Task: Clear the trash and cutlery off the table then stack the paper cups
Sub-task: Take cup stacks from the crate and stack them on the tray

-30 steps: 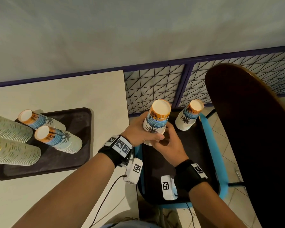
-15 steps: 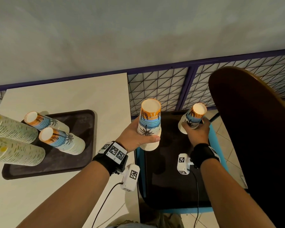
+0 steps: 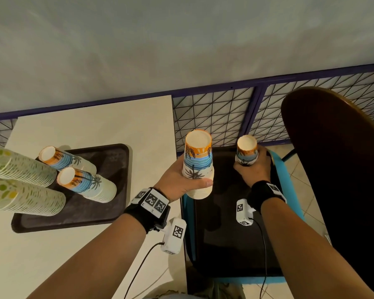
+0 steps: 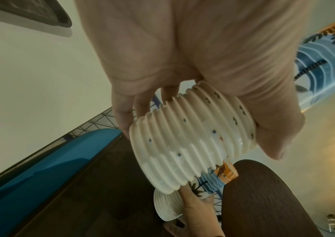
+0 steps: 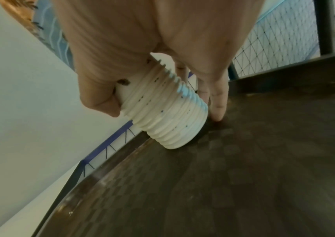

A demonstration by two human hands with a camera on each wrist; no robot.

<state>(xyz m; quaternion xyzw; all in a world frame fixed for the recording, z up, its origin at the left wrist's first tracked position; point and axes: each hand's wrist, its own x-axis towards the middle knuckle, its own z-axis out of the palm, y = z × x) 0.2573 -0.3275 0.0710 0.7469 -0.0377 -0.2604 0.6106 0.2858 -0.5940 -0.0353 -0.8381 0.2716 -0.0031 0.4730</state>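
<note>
Cups in two upturned stacks: left hand (image 3: 177,180) fingers wrap the lifted stack (image 3: 198,167); at its 3 o'clock, right hand (image 3: 254,169) fingers clasp the second stack (image 3: 246,151), axis tilted, rim touching the dark tray (image 3: 225,244).

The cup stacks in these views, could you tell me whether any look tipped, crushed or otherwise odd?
Only the cup stack gripped by the right hand sits tilted, its rim edge touching the dark tray. None looks crushed.
</note>
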